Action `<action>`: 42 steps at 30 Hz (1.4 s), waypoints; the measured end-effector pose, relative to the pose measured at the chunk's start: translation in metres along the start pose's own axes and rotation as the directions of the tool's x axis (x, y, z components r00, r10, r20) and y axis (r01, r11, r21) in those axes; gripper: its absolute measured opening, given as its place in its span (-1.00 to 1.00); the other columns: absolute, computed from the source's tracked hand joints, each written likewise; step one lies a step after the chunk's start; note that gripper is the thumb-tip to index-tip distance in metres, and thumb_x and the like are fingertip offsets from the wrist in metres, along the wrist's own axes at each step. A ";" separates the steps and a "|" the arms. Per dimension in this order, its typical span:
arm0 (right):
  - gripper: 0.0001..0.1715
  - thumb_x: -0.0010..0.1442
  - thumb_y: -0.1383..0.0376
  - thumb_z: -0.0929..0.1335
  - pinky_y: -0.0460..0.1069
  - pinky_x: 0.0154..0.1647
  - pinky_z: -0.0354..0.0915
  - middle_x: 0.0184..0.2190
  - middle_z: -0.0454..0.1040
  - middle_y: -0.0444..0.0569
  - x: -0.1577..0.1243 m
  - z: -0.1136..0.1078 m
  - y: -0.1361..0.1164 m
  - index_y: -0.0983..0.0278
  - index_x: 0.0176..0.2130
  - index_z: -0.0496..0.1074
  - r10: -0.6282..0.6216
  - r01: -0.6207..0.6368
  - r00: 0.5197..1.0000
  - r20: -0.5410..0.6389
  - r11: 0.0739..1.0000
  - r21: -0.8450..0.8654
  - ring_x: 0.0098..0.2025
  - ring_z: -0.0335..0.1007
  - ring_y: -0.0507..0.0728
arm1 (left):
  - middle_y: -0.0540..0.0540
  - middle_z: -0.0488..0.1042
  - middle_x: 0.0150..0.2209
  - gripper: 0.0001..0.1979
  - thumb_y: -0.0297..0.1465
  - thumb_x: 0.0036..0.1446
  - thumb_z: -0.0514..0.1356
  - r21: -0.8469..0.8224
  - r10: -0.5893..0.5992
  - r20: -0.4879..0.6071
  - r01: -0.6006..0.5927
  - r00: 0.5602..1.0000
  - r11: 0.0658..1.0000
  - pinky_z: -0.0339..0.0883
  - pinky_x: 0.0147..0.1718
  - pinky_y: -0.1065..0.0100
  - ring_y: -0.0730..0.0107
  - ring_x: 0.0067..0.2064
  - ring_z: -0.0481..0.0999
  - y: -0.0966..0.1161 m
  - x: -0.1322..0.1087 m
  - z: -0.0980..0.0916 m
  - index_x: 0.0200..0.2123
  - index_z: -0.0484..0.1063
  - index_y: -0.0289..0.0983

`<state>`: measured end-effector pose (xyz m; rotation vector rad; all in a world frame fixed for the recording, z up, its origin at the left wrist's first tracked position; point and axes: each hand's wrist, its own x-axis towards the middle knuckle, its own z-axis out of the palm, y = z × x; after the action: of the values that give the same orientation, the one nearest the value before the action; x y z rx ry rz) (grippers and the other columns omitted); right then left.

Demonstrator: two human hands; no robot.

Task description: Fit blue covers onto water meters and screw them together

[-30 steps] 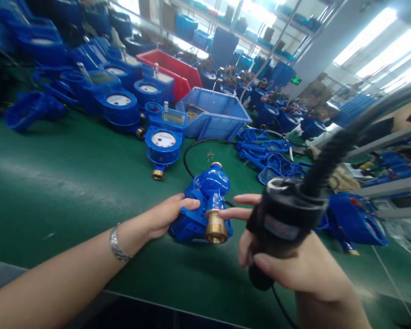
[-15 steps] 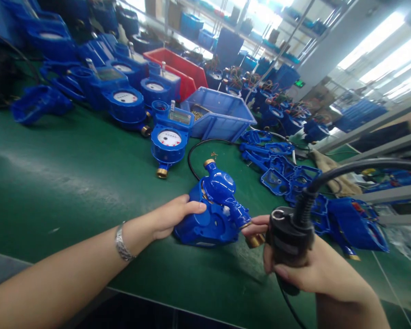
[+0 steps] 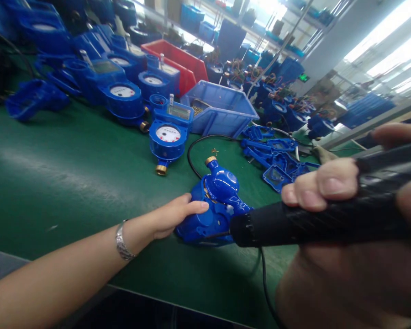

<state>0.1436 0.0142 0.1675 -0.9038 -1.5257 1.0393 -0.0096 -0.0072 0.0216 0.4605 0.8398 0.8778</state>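
Observation:
A blue water meter [image 3: 222, 185] with a brass-threaded pipe end lies underside up on the green bench. My left hand [image 3: 178, 212] is closed on its left side, thumb on top. In my right hand [image 3: 324, 183] is a black electric screwdriver [image 3: 294, 226], held almost level and pointing left. Its thin bit reaches the lower part of the meter housing; whether the tip sits in a screw hole I cannot tell. The screwdriver hides the meter's right pipe end. Just behind the meter, a few small brass screws [image 3: 214, 151] lie on the bench.
An upright water meter [image 3: 167, 135] stands behind, with several more to its left. A light blue bin [image 3: 222, 107] holds small brass parts, and a red bin [image 3: 178, 59] is behind it. Blue plastic covers [image 3: 277, 157] lie to the right. A black cable [image 3: 192, 155] curves behind the meter.
My right hand has swung the screwdriver from upright to nearly level, bringing its bit to the meter; its fingers have left the brass pipe end. My left hand keeps its hold.

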 end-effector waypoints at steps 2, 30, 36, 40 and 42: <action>-0.65 0.10 0.05 0.33 0.02 -0.46 0.34 -0.54 0.28 -0.15 0.006 0.015 -0.002 0.19 -0.17 0.39 -0.063 0.060 0.998 0.017 0.992 0.113 -0.54 0.27 0.05 | -0.31 0.55 -0.13 -0.33 -0.17 -0.20 0.37 0.006 0.000 -0.036 0.000 0.999 1.000 0.33 -0.05 0.04 -0.02 -0.09 0.53 0.001 -0.001 0.001 -0.03 0.35 -0.39; -0.78 0.09 0.32 0.37 -0.05 -0.47 0.31 -0.54 0.38 -0.17 -0.007 0.017 0.033 0.24 -0.20 0.34 0.085 -0.106 0.994 0.071 0.916 0.388 -0.52 0.34 0.01 | -0.27 0.57 -0.18 -0.37 -0.26 -0.22 0.30 -0.052 0.119 -0.131 -0.127 0.984 0.991 0.34 -0.10 0.16 0.01 -0.10 0.52 -0.009 0.000 0.024 -0.04 0.34 -0.43; -0.78 0.12 0.30 0.36 -0.04 -0.46 0.32 -0.53 0.36 -0.17 -0.008 0.020 0.036 0.23 -0.18 0.33 0.094 -0.123 0.991 0.095 0.914 0.386 -0.51 0.32 0.01 | -0.22 0.58 -0.20 -0.45 -0.27 -0.18 0.28 -0.069 0.124 -0.085 -0.130 0.989 0.989 0.35 -0.14 0.21 0.07 -0.13 0.53 -0.007 0.001 0.023 -0.08 0.38 -0.40; -0.78 0.12 0.29 0.36 -0.03 -0.46 0.30 -0.54 0.36 -0.18 -0.008 0.019 0.039 0.21 -0.18 0.32 0.093 -0.124 0.991 0.100 0.919 0.374 -0.52 0.31 0.01 | -0.23 0.57 -0.18 -0.43 -0.26 -0.18 0.28 -0.045 0.107 -0.080 -0.110 0.991 0.993 0.33 -0.11 0.19 0.10 -0.17 0.53 -0.006 0.003 0.020 -0.06 0.36 -0.41; -0.75 0.10 0.28 0.37 -0.02 -0.45 0.30 -0.55 0.37 -0.18 -0.007 0.018 0.039 0.20 -0.16 0.33 0.101 -0.131 0.990 0.102 0.926 0.355 -0.52 0.31 0.02 | -0.24 0.56 -0.18 -0.42 -0.25 -0.16 0.28 -0.016 0.089 -0.076 -0.091 0.993 0.996 0.32 -0.10 0.15 0.09 -0.17 0.53 -0.007 0.005 0.019 -0.04 0.34 -0.41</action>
<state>0.1281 0.0178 0.1266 -0.7038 -1.2991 1.4048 0.0106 -0.0077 0.0258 0.4536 0.8839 0.9905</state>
